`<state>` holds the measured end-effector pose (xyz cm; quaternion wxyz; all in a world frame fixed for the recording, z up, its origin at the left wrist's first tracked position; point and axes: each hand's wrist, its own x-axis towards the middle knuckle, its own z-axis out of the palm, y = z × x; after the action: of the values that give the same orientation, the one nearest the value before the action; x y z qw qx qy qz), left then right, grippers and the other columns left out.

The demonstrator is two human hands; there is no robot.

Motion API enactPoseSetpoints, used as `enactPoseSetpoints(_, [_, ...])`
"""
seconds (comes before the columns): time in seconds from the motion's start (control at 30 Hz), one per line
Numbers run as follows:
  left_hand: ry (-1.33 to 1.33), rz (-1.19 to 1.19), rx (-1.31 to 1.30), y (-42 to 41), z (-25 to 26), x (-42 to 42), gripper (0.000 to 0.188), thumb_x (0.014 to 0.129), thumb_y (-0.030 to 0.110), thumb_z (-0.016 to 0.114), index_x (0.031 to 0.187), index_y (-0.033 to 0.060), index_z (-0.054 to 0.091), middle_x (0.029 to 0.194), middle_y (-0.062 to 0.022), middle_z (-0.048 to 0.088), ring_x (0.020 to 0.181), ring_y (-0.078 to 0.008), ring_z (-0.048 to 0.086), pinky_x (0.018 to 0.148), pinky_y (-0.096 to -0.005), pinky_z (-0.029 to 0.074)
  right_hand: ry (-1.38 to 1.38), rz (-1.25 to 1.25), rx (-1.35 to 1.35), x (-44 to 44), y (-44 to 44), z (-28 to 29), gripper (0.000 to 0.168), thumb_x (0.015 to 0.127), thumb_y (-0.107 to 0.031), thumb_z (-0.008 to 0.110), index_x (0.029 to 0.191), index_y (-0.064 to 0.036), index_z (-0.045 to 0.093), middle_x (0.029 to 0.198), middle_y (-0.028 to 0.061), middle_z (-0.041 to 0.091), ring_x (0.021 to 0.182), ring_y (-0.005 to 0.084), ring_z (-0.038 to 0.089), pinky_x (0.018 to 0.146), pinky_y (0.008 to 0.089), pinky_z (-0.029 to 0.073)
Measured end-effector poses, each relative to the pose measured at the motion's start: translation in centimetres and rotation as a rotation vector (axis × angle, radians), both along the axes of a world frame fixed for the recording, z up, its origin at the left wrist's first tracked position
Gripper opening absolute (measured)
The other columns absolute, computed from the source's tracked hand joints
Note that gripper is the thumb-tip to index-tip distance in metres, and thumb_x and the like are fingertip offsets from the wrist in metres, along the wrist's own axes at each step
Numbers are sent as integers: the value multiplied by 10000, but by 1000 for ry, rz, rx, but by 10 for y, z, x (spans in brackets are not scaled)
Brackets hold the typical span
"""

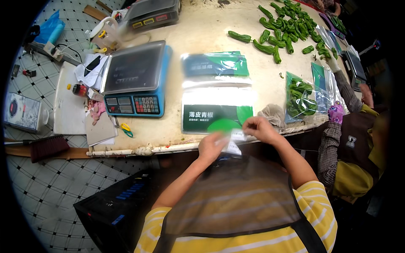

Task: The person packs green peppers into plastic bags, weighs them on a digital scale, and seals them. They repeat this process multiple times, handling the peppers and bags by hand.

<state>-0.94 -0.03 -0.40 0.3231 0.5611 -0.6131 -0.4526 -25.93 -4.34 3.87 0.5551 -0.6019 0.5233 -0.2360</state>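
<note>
Close to the table's front edge, my left hand (pixel 211 147) grips white printed labels (pixel 233 148), its fingers blurred. On the labels' right side is my right hand (pixel 260 129), fingers curled near their upper corner; whether it pinches them cannot be told. Just beyond both hands lies a stack of flat clear plastic bags with green printed panels (pixel 197 118). Behind it is another pile of such bags with blue and green panels (pixel 215 64). A crumpled grey cloth (pixel 272 115) sits right of my right hand.
A blue-framed digital scale (pixel 134 76) and green-yellow scissors (pixel 127 130) are on the left. Green peppers (pixel 284 28) are heaped at the back right. Beside a bag of peppers (pixel 300 98), a co-worker's gloved hand (pixel 336 113) is near the table edge. A black crate (pixel 117 202) stands below.
</note>
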Motion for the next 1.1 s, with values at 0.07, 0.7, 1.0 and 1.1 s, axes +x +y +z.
enactPoseSetpoints(0.07, [4,1,46,1,-3,4,139,864,156,720,836,29,673,693,-8,666,632,-33,545,582,-236,426,118,42,15,-10,-18,0,35,836,2,698,850,-11,670,730,-14,629,698,55,567,636,233,470])
enactPoseSetpoints(0.7, [-273,-169,-343,-9,30,11,67,798,25,681,862,28,659,870,-72,618,827,-216,630,727,-320,484,792,388,-432,9,-46,-10,361,674,-180,817,960,-75,624,901,89,643,890,319,645,774,419,523])
enactPoseSetpoints(1.0, [111,-184,147,-2,-3,6,110,790,-79,601,871,-5,604,833,-50,627,795,-131,597,738,-288,489,552,409,-438,-20,-48,-50,256,681,-142,795,856,-69,623,906,84,618,942,319,617,787,420,507])
enactPoseSetpoints(1.1, [95,-184,148,-2,9,7,127,795,-82,593,889,-1,614,807,-47,623,769,-114,579,720,-270,480,607,421,-450,-7,-43,-26,213,709,-155,768,852,-65,639,906,86,618,949,318,615,783,424,508])
